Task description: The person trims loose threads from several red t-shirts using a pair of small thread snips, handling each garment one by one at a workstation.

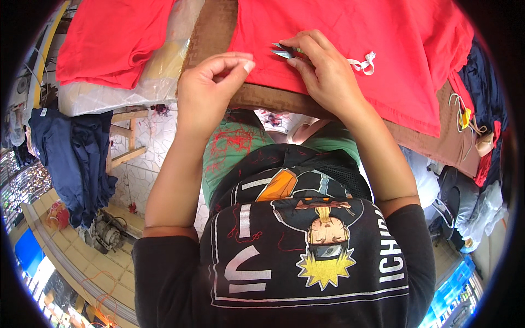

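A red garment piece point(391, 82) lies spread over the brown cloth-covered table point(273, 95) in front of me. My right hand point(327, 68) is closed around a pair of thread snips point(283, 53), whose blades stand apart and point left above the red fabric. At the left edge of the same fabric, my left hand point(209, 82) has its thumb and forefinger drawn together. Whatever they pinch, if anything, is too small to make out. Just right of my right hand, a knotted white cord point(364, 63) rests on the red cloth.
Another red piece point(115, 44) sits on a plastic-wrapped surface point(128, 101) at the left. Dark blue garments point(76, 164) hang below it, near a motor point(109, 232). Strings with a yellow tag point(465, 118) dangle at the right edge. Red thread scraps point(238, 139) cling to my green shorts.
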`<move>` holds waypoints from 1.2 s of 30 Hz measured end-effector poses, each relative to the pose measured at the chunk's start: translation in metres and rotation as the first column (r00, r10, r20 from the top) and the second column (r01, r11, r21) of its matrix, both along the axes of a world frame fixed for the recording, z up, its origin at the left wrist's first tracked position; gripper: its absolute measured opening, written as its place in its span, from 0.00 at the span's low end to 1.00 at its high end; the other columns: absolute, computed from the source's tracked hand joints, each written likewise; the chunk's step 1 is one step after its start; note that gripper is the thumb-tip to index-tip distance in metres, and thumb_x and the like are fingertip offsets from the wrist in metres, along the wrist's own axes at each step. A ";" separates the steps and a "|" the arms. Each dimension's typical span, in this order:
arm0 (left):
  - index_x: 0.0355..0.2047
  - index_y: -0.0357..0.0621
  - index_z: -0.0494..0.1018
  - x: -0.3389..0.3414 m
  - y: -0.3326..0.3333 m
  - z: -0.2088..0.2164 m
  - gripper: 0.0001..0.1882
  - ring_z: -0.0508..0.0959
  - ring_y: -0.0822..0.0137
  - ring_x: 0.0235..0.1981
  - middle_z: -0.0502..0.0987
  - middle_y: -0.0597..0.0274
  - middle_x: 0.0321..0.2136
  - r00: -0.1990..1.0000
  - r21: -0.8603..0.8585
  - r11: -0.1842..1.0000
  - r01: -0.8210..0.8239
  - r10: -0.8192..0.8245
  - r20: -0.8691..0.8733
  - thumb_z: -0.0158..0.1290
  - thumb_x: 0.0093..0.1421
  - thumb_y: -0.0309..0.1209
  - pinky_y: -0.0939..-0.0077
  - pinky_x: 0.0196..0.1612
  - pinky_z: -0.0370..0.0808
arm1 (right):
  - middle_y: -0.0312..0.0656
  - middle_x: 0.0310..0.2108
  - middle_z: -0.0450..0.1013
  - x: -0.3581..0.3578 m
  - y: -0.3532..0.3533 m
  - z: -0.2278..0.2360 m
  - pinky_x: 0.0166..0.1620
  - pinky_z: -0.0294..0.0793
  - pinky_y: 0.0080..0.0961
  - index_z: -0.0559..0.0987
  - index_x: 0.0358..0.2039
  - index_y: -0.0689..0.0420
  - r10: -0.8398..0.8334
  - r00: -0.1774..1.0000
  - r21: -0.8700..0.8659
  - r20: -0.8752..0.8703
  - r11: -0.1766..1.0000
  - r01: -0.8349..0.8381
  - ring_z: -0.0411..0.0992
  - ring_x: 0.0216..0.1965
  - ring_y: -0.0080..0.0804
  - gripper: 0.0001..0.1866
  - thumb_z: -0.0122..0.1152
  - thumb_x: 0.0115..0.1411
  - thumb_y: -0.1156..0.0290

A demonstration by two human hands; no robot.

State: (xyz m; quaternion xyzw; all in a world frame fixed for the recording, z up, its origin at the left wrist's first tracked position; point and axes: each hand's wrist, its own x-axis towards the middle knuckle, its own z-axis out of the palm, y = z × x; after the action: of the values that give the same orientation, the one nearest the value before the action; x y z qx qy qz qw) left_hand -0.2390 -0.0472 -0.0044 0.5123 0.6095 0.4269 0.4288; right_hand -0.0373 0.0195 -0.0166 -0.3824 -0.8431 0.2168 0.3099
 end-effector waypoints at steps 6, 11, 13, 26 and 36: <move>0.37 0.36 0.78 -0.013 -0.011 0.037 0.14 0.79 0.61 0.37 0.78 0.53 0.37 0.664 0.030 0.955 0.294 -0.182 -0.726 0.61 0.53 0.32 0.72 0.42 0.74 | 0.44 0.39 0.70 -0.002 0.003 0.001 0.41 0.72 0.39 0.76 0.40 0.57 -0.043 0.998 -0.053 0.039 0.998 0.045 0.72 0.40 0.47 0.11 0.57 0.54 0.76; 0.37 0.39 0.78 0.015 0.017 0.000 0.14 0.78 0.59 0.38 0.77 0.55 0.39 0.738 0.284 0.947 0.153 0.082 -0.670 0.62 0.51 0.34 0.69 0.42 0.74 | 0.44 0.38 0.71 -0.005 0.005 0.001 0.41 0.72 0.39 0.77 0.40 0.57 -0.032 0.999 0.003 0.018 0.999 0.032 0.72 0.40 0.46 0.11 0.57 0.54 0.77; 0.36 0.40 0.79 0.021 0.016 -0.013 0.13 0.78 0.60 0.37 0.78 0.56 0.39 0.712 0.328 0.934 0.144 0.132 -0.689 0.62 0.52 0.34 0.69 0.42 0.75 | 0.44 0.38 0.71 -0.005 0.006 0.000 0.40 0.73 0.39 0.77 0.39 0.57 -0.036 0.999 0.003 0.015 0.999 0.036 0.72 0.40 0.46 0.11 0.58 0.54 0.77; 0.39 0.36 0.79 0.004 0.027 -0.011 0.13 0.76 0.78 0.37 0.81 0.62 0.35 0.985 -0.051 0.998 -0.039 0.030 -0.172 0.56 0.61 0.33 0.83 0.44 0.71 | 0.43 0.36 0.71 -0.005 0.001 -0.003 0.39 0.73 0.38 0.77 0.38 0.56 0.036 0.999 -0.020 -0.010 0.999 -0.036 0.72 0.40 0.46 0.10 0.58 0.53 0.77; 0.41 0.35 0.78 0.002 0.026 -0.012 0.13 0.76 0.78 0.39 0.81 0.62 0.37 0.996 -0.049 0.999 -0.018 0.014 -0.086 0.55 0.61 0.32 0.83 0.47 0.71 | 0.43 0.36 0.71 -0.006 0.005 0.000 0.39 0.73 0.38 0.77 0.37 0.57 0.036 0.999 0.007 -0.007 0.999 -0.036 0.72 0.40 0.45 0.09 0.58 0.53 0.76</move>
State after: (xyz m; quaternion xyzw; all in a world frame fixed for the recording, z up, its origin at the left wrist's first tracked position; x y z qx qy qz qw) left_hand -0.2366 -0.0208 -0.0159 0.5146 0.6418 0.3926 0.4113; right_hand -0.0436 0.0247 -0.0166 -0.3653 -0.8494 0.2208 0.3103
